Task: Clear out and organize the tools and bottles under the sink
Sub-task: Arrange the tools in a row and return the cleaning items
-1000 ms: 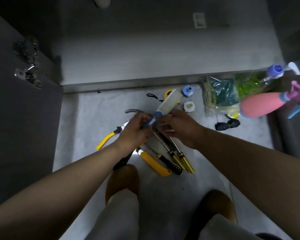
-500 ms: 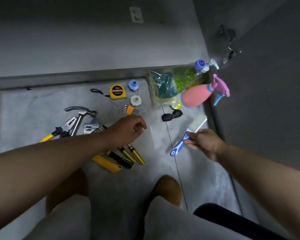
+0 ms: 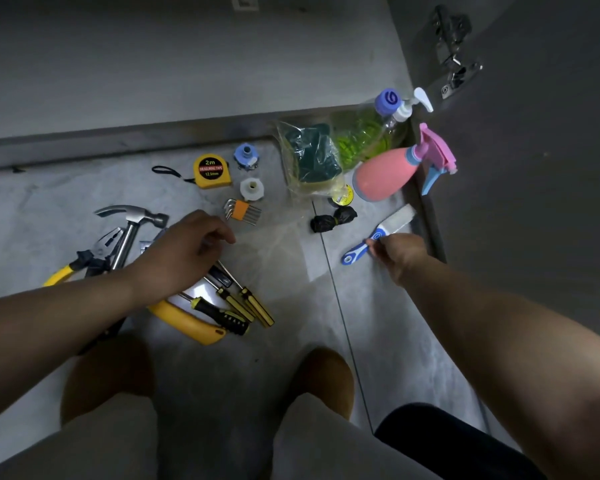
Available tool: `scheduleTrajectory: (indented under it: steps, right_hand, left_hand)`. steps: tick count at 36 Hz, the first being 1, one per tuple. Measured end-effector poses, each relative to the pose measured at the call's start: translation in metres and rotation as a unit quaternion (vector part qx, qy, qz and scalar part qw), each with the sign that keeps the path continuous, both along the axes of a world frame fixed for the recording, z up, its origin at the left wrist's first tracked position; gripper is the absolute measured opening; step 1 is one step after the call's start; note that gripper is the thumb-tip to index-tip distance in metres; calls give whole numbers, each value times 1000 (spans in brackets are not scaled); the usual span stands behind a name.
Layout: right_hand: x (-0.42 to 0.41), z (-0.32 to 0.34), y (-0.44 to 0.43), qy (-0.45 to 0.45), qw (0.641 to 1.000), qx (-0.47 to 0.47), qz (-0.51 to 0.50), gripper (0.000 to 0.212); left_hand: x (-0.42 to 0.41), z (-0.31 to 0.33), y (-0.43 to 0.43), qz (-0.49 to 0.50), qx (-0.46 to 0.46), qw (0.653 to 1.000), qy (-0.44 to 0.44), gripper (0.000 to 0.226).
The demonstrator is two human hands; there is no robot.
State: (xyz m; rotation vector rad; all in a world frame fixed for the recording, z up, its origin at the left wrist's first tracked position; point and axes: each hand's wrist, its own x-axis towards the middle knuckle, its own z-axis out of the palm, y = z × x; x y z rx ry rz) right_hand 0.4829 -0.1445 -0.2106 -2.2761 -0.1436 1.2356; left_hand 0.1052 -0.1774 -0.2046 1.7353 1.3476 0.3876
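Observation:
A brush (image 3: 397,221) with white bristles and a blue-white handle lies low at the right, by the cabinet door. My right hand (image 3: 400,251) pinches its handle. My left hand (image 3: 184,251) hovers with loosely curled fingers over a pile of tools and holds nothing. That pile holds a hammer (image 3: 132,220), yellow-handled pliers (image 3: 94,252), screwdrivers (image 3: 250,306) and a yellow utility knife (image 3: 187,322). A pink spray bottle (image 3: 385,174) and a green soap bottle (image 3: 364,133) lie at the back right.
On the floor also lie a yellow tape measure (image 3: 211,170), hex keys (image 3: 241,211), blue (image 3: 246,155) and white (image 3: 252,188) fittings, a bag of sponges (image 3: 309,157) and a black bundle (image 3: 331,220). An open cabinet door (image 3: 534,168) stands at the right. My knees are below.
My right hand took the brush from over the tool pile to the right and lowered it beside the black bundle. My left hand let go and stayed over the tools.

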Motion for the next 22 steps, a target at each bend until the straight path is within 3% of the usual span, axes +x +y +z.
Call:
scheduleTrajectory:
  steps: [3,7,14,18,22]
  right_hand:
    - [-3,-6,-12,-84,995,22,44,41]
    - [-23,-6,-33,-155,969,26,190,27]
    - [-59,13,-46,-275,868,60,409,17]
    - [-95,37,-35,-197,797,92,564,16]
    - [-136,62,-24,-67,705,91,700,16]
  left_hand:
    - [-1,-1,1,4,3,1000,5,31]
    - [-7,0,-1,18,26,999,13,31]
    - [-46,7,-16,103,109,985,81,31]
    - [-86,5,-36,196,106,958,179,30]
    - [-120,-5,-66,252,33,934,252,41]
